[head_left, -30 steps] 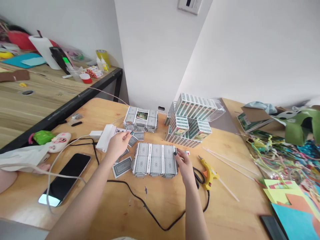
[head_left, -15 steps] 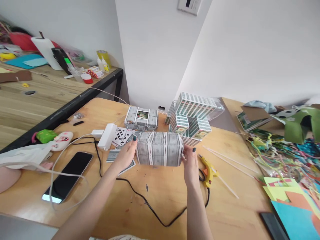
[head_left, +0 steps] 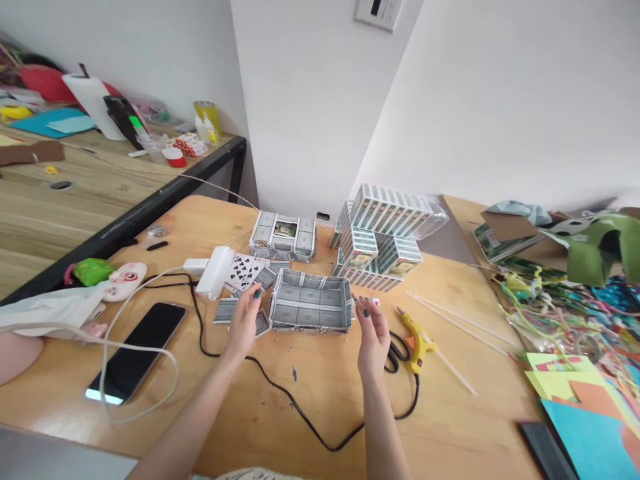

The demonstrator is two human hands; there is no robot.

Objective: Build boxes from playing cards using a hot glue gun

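Observation:
An open-topped box made of grey-patterned playing cards (head_left: pixel 311 313) rests on the table, its hollow inside facing up. My left hand (head_left: pixel 244 325) hovers just off its left end, over loose cards, with thumb and fingers curved and nothing held. Beyond the box's right end, my right hand (head_left: pixel 373 339) is likewise empty, its fingers loosely bent and apart from the wall. Behind stands a second card-built box (head_left: pixel 259 241) with a window in its top. Loose playing cards (head_left: pixel 244 270) lie between the two boxes and a white power block (head_left: pixel 215 272).
Card packs (head_left: pixel 393 212) are stacked at the back. A yellow glue gun (head_left: pixel 419 341) lies right, its black cord (head_left: pixel 310 423) looping across the front. Clear glue sticks (head_left: pixel 457 320) lie beyond it. A phone (head_left: pixel 137 353) and white cable are left; coloured paper (head_left: pixel 583 427) is right.
The card box has gone from being held up between both hands to resting on the table, open side up. Both hands have let go and sit slightly away from its ends.

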